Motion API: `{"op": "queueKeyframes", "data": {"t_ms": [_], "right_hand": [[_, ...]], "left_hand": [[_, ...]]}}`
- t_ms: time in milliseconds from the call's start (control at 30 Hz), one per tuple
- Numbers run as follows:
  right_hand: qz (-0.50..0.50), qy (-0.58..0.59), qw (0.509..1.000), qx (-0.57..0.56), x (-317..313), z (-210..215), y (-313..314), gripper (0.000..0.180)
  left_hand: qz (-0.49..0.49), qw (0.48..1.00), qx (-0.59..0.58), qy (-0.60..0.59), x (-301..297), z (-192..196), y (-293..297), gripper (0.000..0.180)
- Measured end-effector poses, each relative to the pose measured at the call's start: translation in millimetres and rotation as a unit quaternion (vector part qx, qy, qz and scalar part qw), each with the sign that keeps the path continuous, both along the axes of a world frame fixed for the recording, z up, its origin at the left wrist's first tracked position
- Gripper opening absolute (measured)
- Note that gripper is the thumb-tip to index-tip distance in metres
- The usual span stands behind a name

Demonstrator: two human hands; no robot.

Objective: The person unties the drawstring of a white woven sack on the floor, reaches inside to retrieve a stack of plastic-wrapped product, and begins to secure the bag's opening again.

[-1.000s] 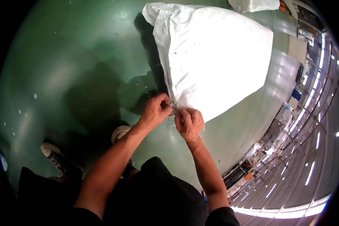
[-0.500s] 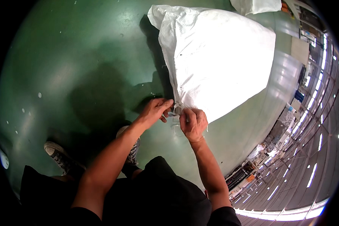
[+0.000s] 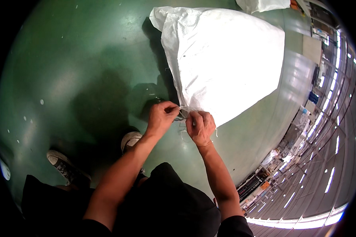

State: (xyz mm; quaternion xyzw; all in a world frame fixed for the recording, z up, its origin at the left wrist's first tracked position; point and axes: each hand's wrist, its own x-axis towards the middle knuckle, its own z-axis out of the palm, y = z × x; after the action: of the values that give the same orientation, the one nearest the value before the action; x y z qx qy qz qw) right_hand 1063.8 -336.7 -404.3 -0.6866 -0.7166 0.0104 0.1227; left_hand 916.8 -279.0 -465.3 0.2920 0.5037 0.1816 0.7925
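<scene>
A big white woven sack (image 3: 229,63) stands on the green floor, its near lower edge bunched into folds. At that bunched edge a pale string (image 3: 182,109) runs between my two hands. My left hand (image 3: 161,118) pinches the string, thumb against forefinger, just left of the sack. My right hand (image 3: 200,125) is closed with curled fingers on the gathered edge of the sack; the fingertips are partly hidden. Loose thread ends dangle below and beside the hands.
Another white sack (image 3: 263,4) is at the top edge. My shoes (image 3: 131,140) are on the green floor (image 3: 43,75), left of the sack. Shelving and assorted goods (image 3: 261,177) line the right side under a ceiling with bright strip windows.
My left hand has closed into a pinch and drawn the string taut toward the left. My right hand stays at the sack's edge. The view has shifted slightly.
</scene>
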Motion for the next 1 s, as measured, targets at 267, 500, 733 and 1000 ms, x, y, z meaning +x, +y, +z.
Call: {"op": "queueKeyframes", "data": {"t_ms": [267, 500, 733, 1000], "right_hand": [[-0.023, 0.015, 1.000, 0.012, -1, 0, 0, 0.029], [-0.027, 0.015, 0.999, 0.010, -3, 1, 3, 0.027], [-0.028, 0.009, 1.000, 0.009, -4, 0, 2, 0.027], [-0.031, 0.016, 0.999, 0.009, -6, 1, 3, 0.026]], "left_hand": [[0.160, 0.981, -0.088, -0.060, 3, 18, -9, 0.013], [-0.076, 0.986, -0.146, -0.036, -8, 6, 21, 0.029], [-0.083, 0.974, -0.167, -0.128, -13, -17, 13, 0.022], [0.057, 0.948, -0.183, -0.252, -13, -4, -9, 0.025]]}}
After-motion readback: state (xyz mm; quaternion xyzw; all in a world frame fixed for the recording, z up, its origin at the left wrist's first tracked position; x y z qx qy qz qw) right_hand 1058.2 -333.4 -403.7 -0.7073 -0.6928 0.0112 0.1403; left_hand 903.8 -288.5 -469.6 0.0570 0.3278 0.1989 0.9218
